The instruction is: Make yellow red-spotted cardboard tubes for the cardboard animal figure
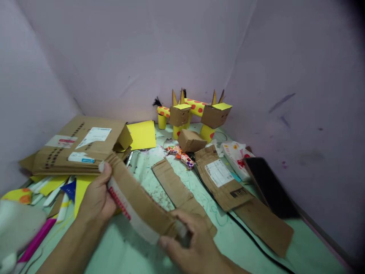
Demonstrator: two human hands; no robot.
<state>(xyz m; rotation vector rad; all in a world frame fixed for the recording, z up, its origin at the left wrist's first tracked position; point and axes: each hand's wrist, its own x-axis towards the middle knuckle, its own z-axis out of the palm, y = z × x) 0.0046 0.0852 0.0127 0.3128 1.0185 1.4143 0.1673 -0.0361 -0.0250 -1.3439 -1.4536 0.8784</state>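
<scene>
A bent cardboard strip [142,198] is held above the desk [114,251], slanting down from left to right, with white tape and red print along its lower side. The left hand [98,196] pinches its upper end, thumb on top and fingers behind; the right hand [194,239] pinches the lower end between thumb and forefinger.

Just beyond the strip, a torn cardboard piece [173,184] lies flat on the desk. To its right are a labelled cardboard flap [222,179] and a plain cardboard panel [268,232], with a black cable [253,232] running past them. A smartphone [270,186] lies near the desk's right edge, next to a white-and-red packet [235,160].

Farther back, wrapped candies [181,155] lie in front of a small cardboard box [191,141]. Behind it, two spotted yellow animal figures [180,116] with cardboard heads stand close to the desk's back edge, and yellow sheets [142,135] lie to their left.

On the left side of the desk, a large cardboard parcel [94,142] rests on paper scraps, including a blue scrap [70,190]. Nearer, a magenta marker [38,239] lies beside a blurred white object [19,228].
</scene>
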